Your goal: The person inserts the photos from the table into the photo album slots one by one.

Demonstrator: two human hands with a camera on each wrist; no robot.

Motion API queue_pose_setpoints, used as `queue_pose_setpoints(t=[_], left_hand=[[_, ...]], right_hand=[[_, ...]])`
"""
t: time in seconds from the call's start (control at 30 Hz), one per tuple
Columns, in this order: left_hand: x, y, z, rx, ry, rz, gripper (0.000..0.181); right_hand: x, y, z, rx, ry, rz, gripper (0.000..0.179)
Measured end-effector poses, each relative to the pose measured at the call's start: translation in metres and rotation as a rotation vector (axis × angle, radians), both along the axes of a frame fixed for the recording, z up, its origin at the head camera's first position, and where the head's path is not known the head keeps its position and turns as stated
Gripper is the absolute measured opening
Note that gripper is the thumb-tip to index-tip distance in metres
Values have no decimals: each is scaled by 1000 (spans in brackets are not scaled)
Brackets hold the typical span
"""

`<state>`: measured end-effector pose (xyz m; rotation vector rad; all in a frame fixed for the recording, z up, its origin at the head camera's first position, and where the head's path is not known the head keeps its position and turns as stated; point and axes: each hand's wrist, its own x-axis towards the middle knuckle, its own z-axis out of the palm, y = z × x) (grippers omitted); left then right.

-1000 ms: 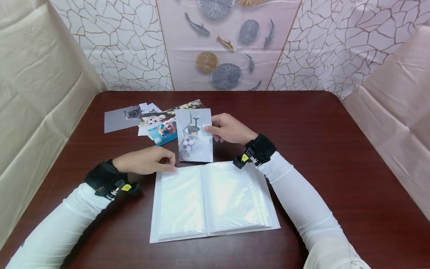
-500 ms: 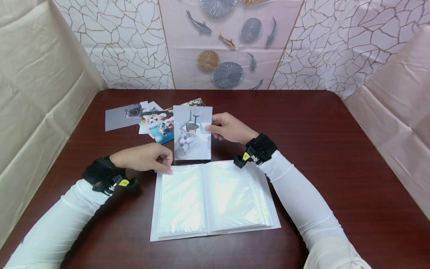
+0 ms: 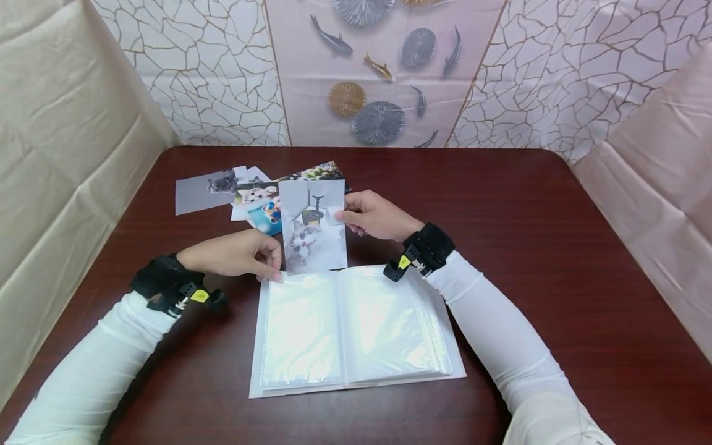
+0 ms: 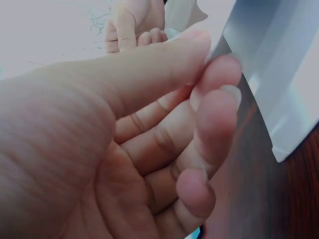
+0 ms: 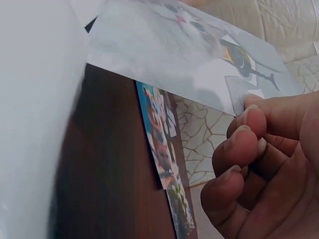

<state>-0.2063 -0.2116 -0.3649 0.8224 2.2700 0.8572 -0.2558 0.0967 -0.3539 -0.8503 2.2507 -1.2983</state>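
A photo album [image 3: 300, 334] with clear plastic pockets lies spread on the table, both visible pages showing white. My left hand [image 3: 236, 254] pinches the top left edge of its left page between thumb and index finger; the left wrist view shows the thumb [image 4: 192, 50] on that sheet. By its right edge, my right hand [image 3: 378, 215] holds a pale photo [image 3: 314, 232] of a cat and a wine glass. The photo stands upright behind the album, its lower edge right at the left page's top edge. Up close, the right wrist view shows the photo [image 5: 164, 55] tilted.
Behind the left hand, several loose photos overlap on the dark red table [image 3: 556, 278], among them a grey cat photo [image 3: 203, 193] and a blue one [image 3: 264, 216]. Patterned cloth [image 3: 345, 74] hangs behind the table's far edge.
The photo in my right hand has shifted left and slightly down, to the album's top edge. My left hand has drawn a little left and up along the page edge.
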Motion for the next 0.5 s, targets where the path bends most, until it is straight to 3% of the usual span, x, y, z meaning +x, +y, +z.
queue_pose_setpoints(t=[0.27, 0.5], left_hand=[[-3, -1, -2, 30, -17, 39, 21], [-3, -1, -4, 79, -74, 73, 38]], right_hand=[[2, -6, -3, -7, -8, -7, 26], [3, -11, -5, -21, 4, -14, 24]])
